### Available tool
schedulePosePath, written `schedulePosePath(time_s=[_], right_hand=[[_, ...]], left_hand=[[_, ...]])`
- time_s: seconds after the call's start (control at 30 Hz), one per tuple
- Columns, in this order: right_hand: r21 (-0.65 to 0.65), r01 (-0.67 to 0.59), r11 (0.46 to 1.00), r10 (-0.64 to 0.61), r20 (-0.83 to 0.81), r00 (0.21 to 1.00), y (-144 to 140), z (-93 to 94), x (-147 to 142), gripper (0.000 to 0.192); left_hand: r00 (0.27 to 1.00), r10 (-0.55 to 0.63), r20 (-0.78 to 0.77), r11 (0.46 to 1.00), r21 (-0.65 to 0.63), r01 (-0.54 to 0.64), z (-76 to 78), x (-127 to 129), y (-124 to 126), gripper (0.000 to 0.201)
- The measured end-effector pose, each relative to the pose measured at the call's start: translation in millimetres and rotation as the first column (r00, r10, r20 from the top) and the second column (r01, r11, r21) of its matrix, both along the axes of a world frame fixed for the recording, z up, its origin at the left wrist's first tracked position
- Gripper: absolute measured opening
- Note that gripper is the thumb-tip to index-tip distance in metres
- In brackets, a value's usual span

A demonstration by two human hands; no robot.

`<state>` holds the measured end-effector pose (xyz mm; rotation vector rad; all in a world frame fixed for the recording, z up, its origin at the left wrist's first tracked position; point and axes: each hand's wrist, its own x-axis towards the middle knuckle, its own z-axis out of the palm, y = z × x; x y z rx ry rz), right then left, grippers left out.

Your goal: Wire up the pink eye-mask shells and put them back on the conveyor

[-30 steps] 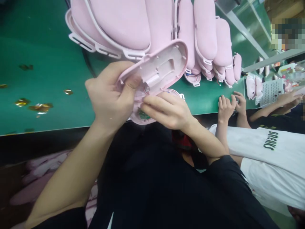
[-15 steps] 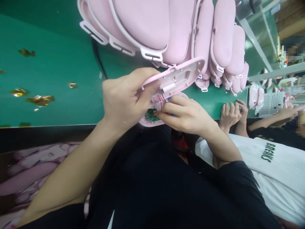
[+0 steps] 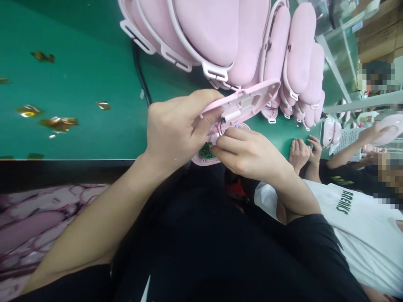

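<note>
My left hand (image 3: pixel 176 126) is closed on one end of a pink plastic shell half (image 3: pixel 252 100), thumb on its inner side, and keeps it tilted up. Below it lies the other pink shell half (image 3: pixel 201 162) at the table edge, with a green circuit board (image 3: pixel 206 151) inside. Thin red and black wires (image 3: pixel 219 127) run between the two halves. My right hand (image 3: pixel 248 153) is pinched at the board's edge where the wires come down; what its fingertips hold is hidden behind them.
Pink padded shells (image 3: pixel 204 33) with white strap loops stand in a row along the back. Scraps of amber tape (image 3: pixel 59 123) lie on the green table (image 3: pixel 94 75) at left. More pink parts (image 3: pixel 37 226) sit below the edge. A co-worker's hands (image 3: pixel 304 153) rest at right.
The view has shifted slightly, so table and shells appear further right. Both my hands keep their grip at the shell and board. At far right another person now holds up a pale pink part.
</note>
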<state>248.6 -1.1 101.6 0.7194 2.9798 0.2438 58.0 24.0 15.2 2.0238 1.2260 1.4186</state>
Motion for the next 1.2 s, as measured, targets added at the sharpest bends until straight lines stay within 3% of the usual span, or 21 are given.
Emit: schedulePosePath(time_s=[0.17,0.33,0.4,0.5,0.6,0.63,0.67,0.73,0.77,0.83,0.9,1.0,1.07,1.13,1.2], right_hand=[[-0.027,0.081,0.996,-0.079,0.046,0.996,-13.3,1.9,-13.6,0.04],[0.004,0.154,0.988,-0.154,-0.019,0.988,-40.0,-20.9,-3.2,0.024],[-0.013,0.223,0.975,-0.223,-0.042,0.974,-47.3,-31.0,3.0,0.028],[0.008,0.284,0.959,-0.282,-0.09,0.955,-56.6,-40.2,12.8,0.039],[0.182,0.261,0.948,-0.191,-0.328,0.925,-75.3,-51.7,28.9,0.031],[0.255,0.288,0.923,-0.151,-0.45,0.88,-84.6,-60.5,35.3,0.026],[0.315,0.38,0.87,-0.125,-0.604,0.787,-94.9,-72.9,41.4,0.022],[0.295,0.547,0.783,-0.174,-0.741,0.648,-116.9,-107.9,50.3,0.021],[0.257,0.577,0.775,-0.23,-0.736,0.637,-128.2,-128.8,52.1,0.022],[0.117,0.564,0.818,-0.366,-0.651,0.665,-150.6,-171.4,49.3,0.021],[-0.106,0.549,0.829,-0.509,-0.55,0.662,-171.0,-208.4,39.2,0.022],[-0.395,0.599,0.697,-0.716,-0.441,0.542,-191.1,-244.2,20.9,0.023],[-0.498,0.605,0.621,-0.784,-0.39,0.484,-194.6,-254.9,12.6,0.021],[-0.549,0.6,0.581,-0.813,-0.362,0.456,-191.4,-256.2,8.2,0.019],[-0.578,0.606,0.546,-0.837,-0.349,0.421,-184.8,-248.0,6.5,0.019]], left_hand=[[1.0,-0.009,0.023,0.999,0.034,0.008,-0.7,0.4,-1.5,0.022],[0.996,-0.067,-0.053,0.994,0.088,0.071,-9.5,4.0,-2.2,0.02],[0.989,-0.12,-0.087,0.986,0.107,0.129,-12.4,4.0,-0.8,0.021],[0.984,-0.153,-0.089,0.954,0.246,0.17,-9.4,-4.5,-1.2,0.022],[0.954,-0.248,-0.169,0.881,0.371,0.295,-2.5,-24.5,-8.9,0.034],[0.916,-0.311,-0.253,0.852,0.352,0.387,-2.5,-32.2,-12.0,0.038],[0.864,-0.368,-0.344,0.823,0.311,0.475,-4.3,-39.3,-14.4,0.037],[0.775,-0.415,-0.477,0.82,0.174,0.546,-11.6,-49.9,-15.4,0.036],[0.742,-0.414,-0.527,0.822,0.133,0.553,-15.2,-52.7,-13.7,0.042],[0.684,-0.392,-0.615,0.81,0.123,0.574,-17.9,-51.0,-6.5,0.051],[0.621,-0.376,-0.688,0.762,0.152,0.629,-11.9,-35.7,2.5,0.063],[0.574,-0.401,-0.714,0.746,0.11,0.657,7.6,24.3,9.2,0.069],[0.563,-0.415,-0.715,0.77,0.054,0.636,18.2,84.9,5.6,0.068],[0.534,-0.421,-0.733,0.773,0.018,0.634,22.7,143.8,-1.8,0.07],[0.507,-0.435,-0.744,0.762,-0.005,0.647,24.6,179.3,-6.7,0.08]])
